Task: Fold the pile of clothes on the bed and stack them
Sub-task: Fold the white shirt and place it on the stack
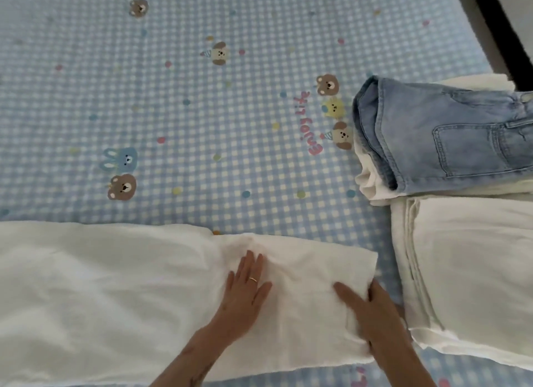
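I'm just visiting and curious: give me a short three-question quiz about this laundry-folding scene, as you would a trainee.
1. True or false: the left hand lies flat on the white garment.
2. What lies on top of the far stack at the right? A) jeans B) socks C) pillow
3. Fill in: the right hand has its fingers over the garment's ____ edge.

Key:
1. True; straight fingers press the cloth.
2. A; the folded jeans lie on white items.
3. Right, near the folded white stack on the bed sheet.

White garment (115,285): soft matt cloth, faintly textured. Jeans (450,138): faded blue denim, stitched seams. Bed sheet (202,112): matt checked cloth, printed. Ring (253,279): shiny metal.
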Tool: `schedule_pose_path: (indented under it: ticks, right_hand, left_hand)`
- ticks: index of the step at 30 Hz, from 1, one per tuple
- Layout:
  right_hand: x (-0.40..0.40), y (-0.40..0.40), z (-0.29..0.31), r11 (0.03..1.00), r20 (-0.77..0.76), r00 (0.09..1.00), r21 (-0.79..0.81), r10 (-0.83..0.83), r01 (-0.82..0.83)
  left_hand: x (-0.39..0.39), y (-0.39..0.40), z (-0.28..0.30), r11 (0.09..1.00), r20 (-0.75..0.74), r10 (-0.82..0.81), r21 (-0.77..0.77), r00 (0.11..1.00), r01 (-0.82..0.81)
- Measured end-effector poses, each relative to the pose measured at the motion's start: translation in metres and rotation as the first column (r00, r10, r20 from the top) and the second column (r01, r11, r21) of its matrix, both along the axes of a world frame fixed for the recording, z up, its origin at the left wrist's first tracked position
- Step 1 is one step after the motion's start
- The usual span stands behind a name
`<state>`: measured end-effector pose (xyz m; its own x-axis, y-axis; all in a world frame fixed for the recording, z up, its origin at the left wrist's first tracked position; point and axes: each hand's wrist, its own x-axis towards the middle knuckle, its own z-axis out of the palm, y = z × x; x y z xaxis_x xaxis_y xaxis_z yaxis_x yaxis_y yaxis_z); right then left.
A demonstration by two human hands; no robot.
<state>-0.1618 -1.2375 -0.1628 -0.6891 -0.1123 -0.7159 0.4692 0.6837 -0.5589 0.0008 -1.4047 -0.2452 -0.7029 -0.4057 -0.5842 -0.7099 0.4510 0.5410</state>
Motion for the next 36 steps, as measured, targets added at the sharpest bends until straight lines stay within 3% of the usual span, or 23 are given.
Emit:
schedule_pose_path:
  ticks: [2,4,7,9,11,15,21,23,25,26,29,30,32,33,35,36]
  right_hand:
    - [0.021,-0.018,0.032,0.991,0.085,0.996,-0.134,0.005,0.007]
    - [0.052,-0.043,0.055,0.969,0.081,0.989,-0.225,0.122,-0.101]
    - [0.115,-0.098,0.068,0.882,0.011,0.939,-0.348,0.344,-0.319]
    - [0.160,-0.133,0.059,0.840,-0.070,0.901,-0.338,0.428,-0.425]
    - [0.197,-0.165,0.049,0.822,-0.120,0.872,-0.294,0.475,-0.488]
    - [0.239,-0.205,0.022,0.803,-0.148,0.835,-0.229,0.529,-0.550]
    - [0.256,-0.233,-0.012,0.720,-0.160,0.738,-0.165,0.655,-0.674]
    - [0.251,-0.233,-0.017,0.631,-0.311,0.607,-0.029,0.731,-0.775]
    - [0.245,-0.233,-0.028,0.501,-0.518,0.309,0.285,0.798,-0.817]
    - [0.241,-0.235,-0.035,0.425,-0.502,0.196,0.394,0.842,-0.815]
    - [0.235,-0.237,-0.058,0.227,-0.383,0.009,0.529,0.924,-0.818]
    - [0.235,-0.236,-0.067,0.179,-0.347,-0.034,0.562,0.937,-0.807]
    - [0.236,-0.238,-0.082,0.127,-0.307,-0.085,0.609,0.948,-0.783]
    - [0.236,-0.239,-0.084,0.122,-0.293,-0.082,0.615,0.953,-0.779]
    - [0.241,-0.247,-0.081,0.134,-0.285,-0.057,0.605,0.957,-0.785]
    - [0.245,-0.252,-0.079,0.154,-0.305,-0.046,0.598,0.951,-0.787]
  left_hand:
    - [0.021,-0.001,0.042,0.924,-0.104,0.353,0.197,0.930,-0.329]
    - [0.041,-0.006,0.082,0.757,-0.150,0.635,0.317,0.758,-0.572]
    - [0.075,-0.029,0.126,0.461,-0.150,0.872,0.570,0.466,-0.680]
    - [0.096,-0.051,0.144,0.391,-0.146,0.904,0.661,0.402,-0.640]
    - [0.117,-0.074,0.148,0.444,-0.167,0.877,0.642,0.451,-0.625]
    - [0.142,-0.113,0.120,0.603,-0.092,0.763,0.457,0.640,-0.654]
    - [0.164,-0.157,0.050,0.658,0.004,0.734,0.241,0.679,-0.713]
    - [0.168,-0.172,0.037,0.645,-0.021,0.755,0.203,0.655,-0.737]
    - [0.176,-0.189,0.026,0.631,-0.077,0.776,0.133,0.627,-0.764]
    - [0.180,-0.195,0.020,0.618,-0.100,0.786,0.119,0.610,-0.777]
    - [0.189,-0.198,0.013,0.614,-0.112,0.789,0.131,0.604,-0.778]
    - [0.193,-0.196,0.008,0.636,-0.110,0.772,0.096,0.627,-0.766]
    - [0.205,-0.188,0.004,0.766,-0.069,0.642,0.004,0.764,-0.643]
    - [0.211,-0.181,0.003,0.827,-0.007,0.562,0.002,0.827,-0.562]
    - [0.227,-0.174,0.006,0.870,0.084,0.474,0.108,0.876,-0.481]
    - [0.236,-0.171,0.002,0.889,0.068,0.448,0.073,0.892,-0.452]
